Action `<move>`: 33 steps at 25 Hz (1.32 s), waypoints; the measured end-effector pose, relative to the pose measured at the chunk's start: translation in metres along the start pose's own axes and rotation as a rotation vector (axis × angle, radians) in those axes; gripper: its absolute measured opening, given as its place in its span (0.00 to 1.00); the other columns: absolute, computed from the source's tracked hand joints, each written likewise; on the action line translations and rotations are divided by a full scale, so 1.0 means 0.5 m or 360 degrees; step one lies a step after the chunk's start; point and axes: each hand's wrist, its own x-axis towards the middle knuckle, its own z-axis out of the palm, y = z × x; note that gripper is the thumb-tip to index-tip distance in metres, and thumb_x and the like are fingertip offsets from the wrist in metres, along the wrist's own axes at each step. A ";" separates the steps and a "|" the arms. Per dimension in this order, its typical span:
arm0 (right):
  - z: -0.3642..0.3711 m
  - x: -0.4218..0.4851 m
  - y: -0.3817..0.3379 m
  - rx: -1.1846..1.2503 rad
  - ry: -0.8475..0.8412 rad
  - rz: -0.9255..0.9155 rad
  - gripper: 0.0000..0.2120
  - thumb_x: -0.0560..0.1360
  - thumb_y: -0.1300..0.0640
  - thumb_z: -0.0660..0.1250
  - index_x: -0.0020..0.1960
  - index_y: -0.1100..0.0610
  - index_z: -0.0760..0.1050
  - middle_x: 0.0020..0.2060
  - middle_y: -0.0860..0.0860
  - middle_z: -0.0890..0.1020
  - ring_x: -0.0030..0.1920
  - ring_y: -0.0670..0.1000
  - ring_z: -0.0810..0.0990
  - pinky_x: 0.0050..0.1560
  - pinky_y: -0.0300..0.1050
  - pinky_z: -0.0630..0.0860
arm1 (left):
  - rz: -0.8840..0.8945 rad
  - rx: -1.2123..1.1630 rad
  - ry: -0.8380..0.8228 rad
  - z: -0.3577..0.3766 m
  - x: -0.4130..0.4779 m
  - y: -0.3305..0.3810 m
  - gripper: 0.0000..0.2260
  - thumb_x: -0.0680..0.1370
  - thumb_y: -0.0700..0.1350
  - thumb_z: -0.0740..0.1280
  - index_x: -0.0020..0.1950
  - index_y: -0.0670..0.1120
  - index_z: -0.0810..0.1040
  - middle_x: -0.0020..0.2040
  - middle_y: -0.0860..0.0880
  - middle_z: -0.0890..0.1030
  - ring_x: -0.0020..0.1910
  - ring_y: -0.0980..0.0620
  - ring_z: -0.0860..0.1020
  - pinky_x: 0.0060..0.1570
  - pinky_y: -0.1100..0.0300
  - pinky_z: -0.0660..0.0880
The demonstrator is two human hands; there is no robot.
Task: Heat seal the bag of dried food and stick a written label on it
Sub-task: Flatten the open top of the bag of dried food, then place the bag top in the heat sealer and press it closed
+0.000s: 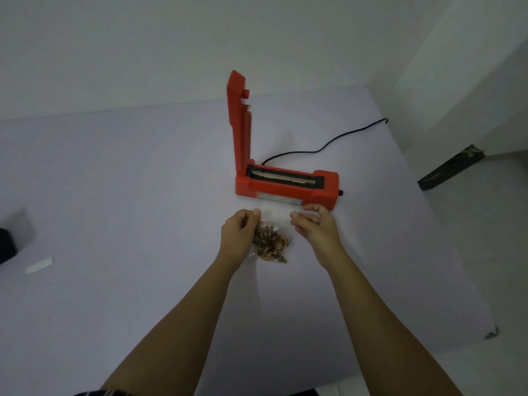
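A clear plastic bag of brown dried food [271,242] lies on the pale table [128,181], its open top pointing toward the sealer. My left hand [240,232] pinches the bag's upper left corner. My right hand [314,228] pinches the upper right corner. Just beyond the bag stands the red heat sealer [285,184], its lid arm raised upright on the left and the sealing strip exposed. A white label strip [40,265] lies flat far to the left.
A black power cord [328,144] runs from the sealer toward the table's back right edge. A dark object [7,244] sits at the left edge of view. The table's right edge drops to a light floor.
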 end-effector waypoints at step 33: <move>0.140 -0.027 -0.429 -0.1168 -0.0130 -0.2339 0.16 0.79 0.62 0.56 0.65 0.64 0.69 0.64 0.61 0.74 0.66 0.54 0.71 0.68 0.52 0.68 | -0.0123 -0.0280 0.0094 0.069 0.093 0.038 0.13 0.77 0.48 0.65 0.37 0.41 0.78 0.34 0.47 0.79 0.39 0.49 0.78 0.45 0.53 0.78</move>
